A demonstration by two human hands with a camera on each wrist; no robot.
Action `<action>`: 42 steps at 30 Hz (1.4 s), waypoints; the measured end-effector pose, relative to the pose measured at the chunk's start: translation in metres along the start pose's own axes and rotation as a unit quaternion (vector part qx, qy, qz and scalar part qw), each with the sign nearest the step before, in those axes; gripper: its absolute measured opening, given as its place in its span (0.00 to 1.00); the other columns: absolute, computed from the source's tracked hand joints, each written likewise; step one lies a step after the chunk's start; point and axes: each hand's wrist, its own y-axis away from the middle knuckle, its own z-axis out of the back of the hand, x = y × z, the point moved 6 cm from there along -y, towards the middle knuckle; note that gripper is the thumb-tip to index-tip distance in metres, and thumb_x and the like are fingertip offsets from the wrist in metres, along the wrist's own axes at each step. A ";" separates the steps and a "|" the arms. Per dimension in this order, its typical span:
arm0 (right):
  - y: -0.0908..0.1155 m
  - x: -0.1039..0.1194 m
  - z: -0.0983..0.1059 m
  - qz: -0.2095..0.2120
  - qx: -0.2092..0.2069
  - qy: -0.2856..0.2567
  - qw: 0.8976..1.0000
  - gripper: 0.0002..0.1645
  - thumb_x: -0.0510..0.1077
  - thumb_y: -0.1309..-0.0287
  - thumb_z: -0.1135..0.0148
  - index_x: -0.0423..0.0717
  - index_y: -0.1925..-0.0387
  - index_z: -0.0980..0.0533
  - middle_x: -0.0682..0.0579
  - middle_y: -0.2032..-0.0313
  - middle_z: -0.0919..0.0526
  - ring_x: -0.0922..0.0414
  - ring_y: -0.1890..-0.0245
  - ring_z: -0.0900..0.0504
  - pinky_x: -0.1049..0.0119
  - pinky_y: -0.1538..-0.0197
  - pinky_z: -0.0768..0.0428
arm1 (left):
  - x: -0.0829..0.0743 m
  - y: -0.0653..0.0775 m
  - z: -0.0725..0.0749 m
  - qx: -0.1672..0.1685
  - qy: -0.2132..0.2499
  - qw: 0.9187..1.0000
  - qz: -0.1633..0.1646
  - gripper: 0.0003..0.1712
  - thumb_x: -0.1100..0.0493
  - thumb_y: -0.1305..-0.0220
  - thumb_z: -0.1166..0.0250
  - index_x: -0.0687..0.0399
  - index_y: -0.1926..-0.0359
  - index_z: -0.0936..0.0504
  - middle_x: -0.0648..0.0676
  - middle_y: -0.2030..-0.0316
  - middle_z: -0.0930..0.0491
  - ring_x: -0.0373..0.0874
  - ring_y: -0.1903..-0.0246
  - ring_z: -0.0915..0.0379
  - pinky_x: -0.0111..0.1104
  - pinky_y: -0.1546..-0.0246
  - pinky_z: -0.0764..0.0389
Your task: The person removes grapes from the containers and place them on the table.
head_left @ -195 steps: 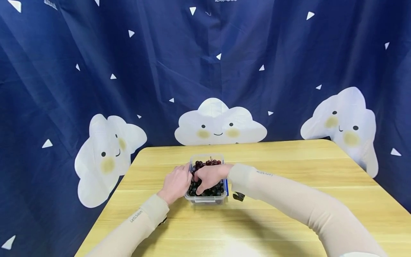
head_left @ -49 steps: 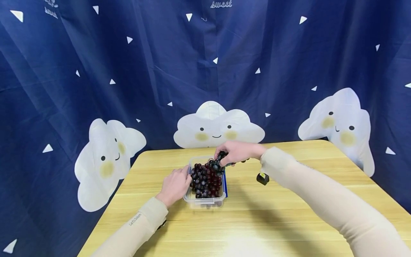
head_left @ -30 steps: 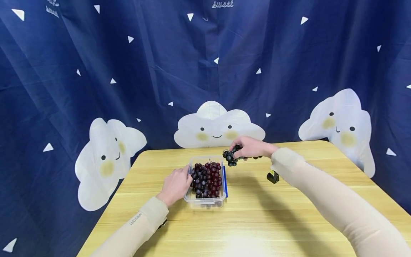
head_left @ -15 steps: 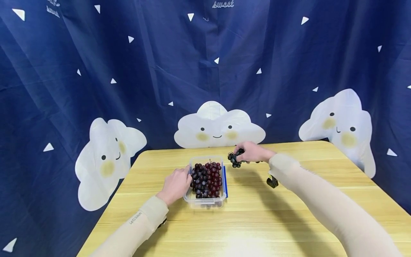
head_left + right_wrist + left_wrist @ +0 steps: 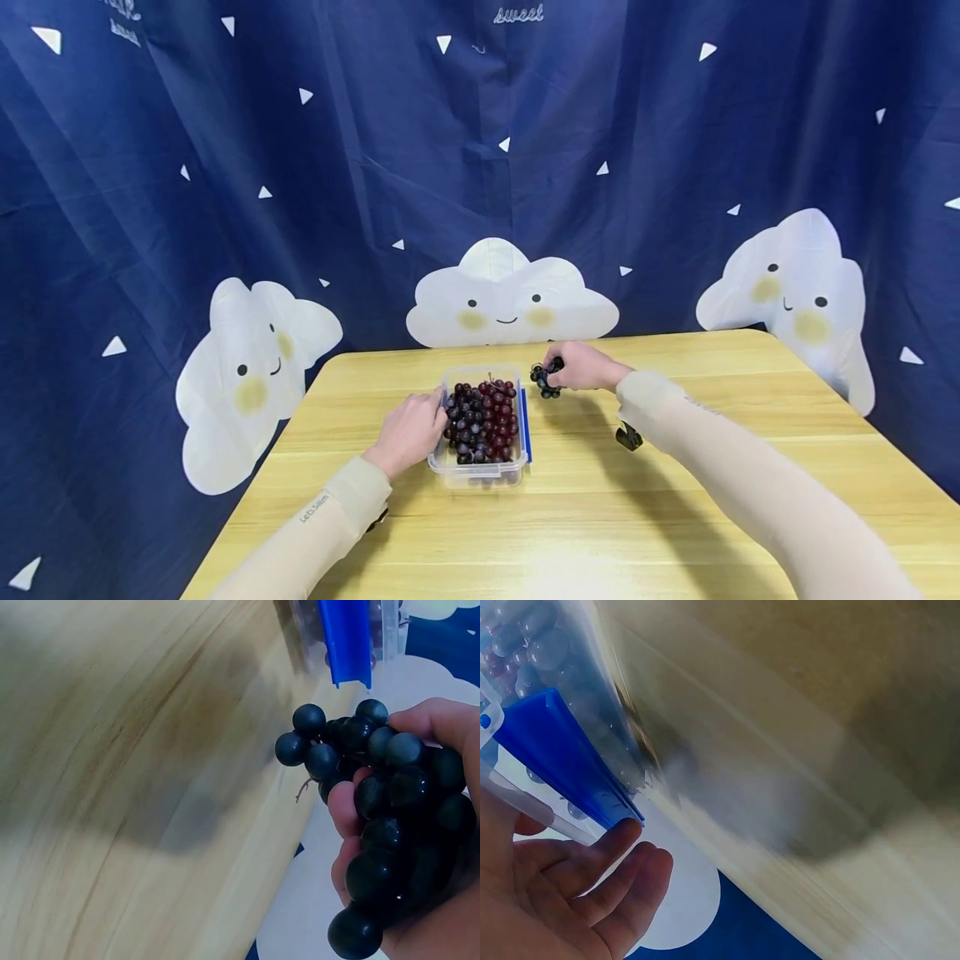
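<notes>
A clear plastic food container stands on the table with bunches of dark grapes inside, blackish-purple grapes on the left and red grapes on the right. My left hand holds the container's left rim, its fingertips at the blue locking flap that hangs down there. To the right of the container, my right hand grips a bunch of black grapes. In the right wrist view the fingers curl round this bunch, with a thin stem poking out.
Another blue flap sticks out along the container's right side. The light wooden table extends in front and to the right. Behind it hangs a dark blue curtain with white clouds and triangles.
My right hand has lifted the black grapes out of the container, carried them right, then lowered them towards the table. My left hand has stayed at the container's left rim.
</notes>
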 end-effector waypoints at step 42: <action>0.028 0.024 -0.040 -0.108 0.008 0.084 0.991 0.24 0.55 0.37 0.34 0.46 0.47 0.26 0.48 0.55 0.16 0.53 0.63 0.19 0.50 0.51 0.19 | -0.003 0.002 0.001 -0.010 -0.010 1.000 0.019 0.28 0.55 0.26 0.48 0.59 0.30 0.29 0.60 0.52 0.15 0.57 0.53 0.19 0.54 0.59 0.17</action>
